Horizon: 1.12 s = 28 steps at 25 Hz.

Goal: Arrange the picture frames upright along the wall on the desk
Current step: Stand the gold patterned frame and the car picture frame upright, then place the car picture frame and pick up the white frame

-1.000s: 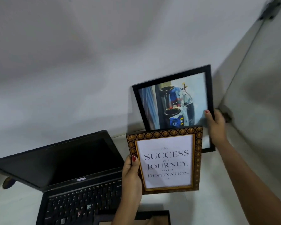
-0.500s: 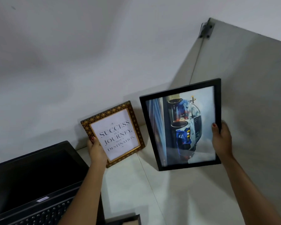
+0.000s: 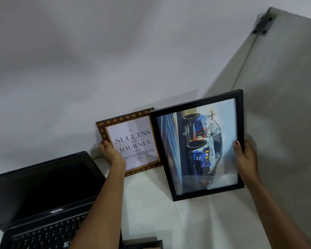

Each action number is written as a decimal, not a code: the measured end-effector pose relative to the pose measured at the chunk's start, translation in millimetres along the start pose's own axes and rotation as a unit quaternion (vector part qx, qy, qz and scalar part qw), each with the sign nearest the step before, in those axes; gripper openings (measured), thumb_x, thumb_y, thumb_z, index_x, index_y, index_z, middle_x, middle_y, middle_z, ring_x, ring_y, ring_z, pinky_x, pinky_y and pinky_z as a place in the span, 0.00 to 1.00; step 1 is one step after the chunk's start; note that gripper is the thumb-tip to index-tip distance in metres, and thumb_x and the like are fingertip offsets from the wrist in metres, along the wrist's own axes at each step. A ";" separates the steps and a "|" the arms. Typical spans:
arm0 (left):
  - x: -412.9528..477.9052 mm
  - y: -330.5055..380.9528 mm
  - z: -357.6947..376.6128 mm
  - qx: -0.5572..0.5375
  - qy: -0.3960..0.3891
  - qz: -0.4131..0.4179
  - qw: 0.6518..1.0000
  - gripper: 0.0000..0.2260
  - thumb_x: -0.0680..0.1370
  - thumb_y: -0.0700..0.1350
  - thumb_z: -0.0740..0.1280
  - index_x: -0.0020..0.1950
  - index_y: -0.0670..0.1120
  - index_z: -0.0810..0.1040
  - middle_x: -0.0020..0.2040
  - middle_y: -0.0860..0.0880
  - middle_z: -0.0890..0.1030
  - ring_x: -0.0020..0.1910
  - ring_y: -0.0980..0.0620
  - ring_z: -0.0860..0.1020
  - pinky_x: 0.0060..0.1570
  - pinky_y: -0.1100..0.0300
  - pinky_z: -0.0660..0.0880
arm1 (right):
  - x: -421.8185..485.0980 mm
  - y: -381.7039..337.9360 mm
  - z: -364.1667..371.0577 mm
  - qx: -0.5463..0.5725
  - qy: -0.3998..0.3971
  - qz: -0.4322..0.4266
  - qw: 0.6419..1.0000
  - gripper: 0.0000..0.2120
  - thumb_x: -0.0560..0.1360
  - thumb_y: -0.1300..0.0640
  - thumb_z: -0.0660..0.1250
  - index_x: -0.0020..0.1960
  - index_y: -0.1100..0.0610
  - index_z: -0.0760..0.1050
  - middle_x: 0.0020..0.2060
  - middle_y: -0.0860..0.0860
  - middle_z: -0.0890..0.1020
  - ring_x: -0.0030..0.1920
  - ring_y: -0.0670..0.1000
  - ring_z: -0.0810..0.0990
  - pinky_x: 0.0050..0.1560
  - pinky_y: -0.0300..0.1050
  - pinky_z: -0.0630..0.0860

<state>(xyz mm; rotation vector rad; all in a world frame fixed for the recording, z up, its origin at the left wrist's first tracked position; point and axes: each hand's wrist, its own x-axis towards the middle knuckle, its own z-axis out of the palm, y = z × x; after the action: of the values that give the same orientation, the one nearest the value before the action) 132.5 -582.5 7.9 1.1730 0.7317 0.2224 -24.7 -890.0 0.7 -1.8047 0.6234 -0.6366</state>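
A large black-rimmed rectangular picture frame with a blue-and-white car print [image 3: 199, 144] hangs in the right hand [image 3: 245, 159], whose fingers [image 3: 238, 146] wrap its right-hand edge about halfway up, thumb on the front rim, the rest behind. The frame is tilted and appears to be off the white worktop [image 3: 151, 203], its lower edge below and left of those fingers. Its upper left corner overlaps the neighbour. That neighbour, a smaller frame with a patterned gold-and-brown border and a white "Success is a journey" print [image 3: 133, 142], stands on the worktop against the pale grey wall [image 3: 115, 69]. The left hand [image 3: 111, 153] grips its left edge, fingertips [image 3: 103, 143] closed over the border.

Both frames look stiff and light enough for one hand each. The big one seems glazed, so it is likely fragile and slippery on the face; the rims are the safer hold, and a second hand under its lower edge would steady it as it sets down.

Count: two frames held, one per hand. A dark corner at the bottom edge [image 3: 144, 244], below the left wrist, may be a third, but that cannot be told. One open black laptop [image 3: 43, 194] sits left of the left hand; a grey side panel [image 3: 285, 87] rises just beyond the right fingers.
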 end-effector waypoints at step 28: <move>-113.9 -20.9 -75.2 0.145 -0.253 0.217 0.931 0.34 0.73 0.35 0.65 0.71 0.59 0.55 0.75 0.51 0.59 0.74 0.53 0.59 0.74 0.55 0.59 | -71.0 -49.5 -4.6 0.052 0.015 -0.015 0.998 0.14 0.77 0.59 0.59 0.34 0.47 0.67 0.26 0.38 0.75 0.28 0.36 0.68 0.29 0.28 0.65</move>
<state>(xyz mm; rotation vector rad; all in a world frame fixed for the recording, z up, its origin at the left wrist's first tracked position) -4.5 -593.0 20.9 1.5890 0.0387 0.1699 -73.5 -830.3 40.1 -1.7136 0.5739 -0.7058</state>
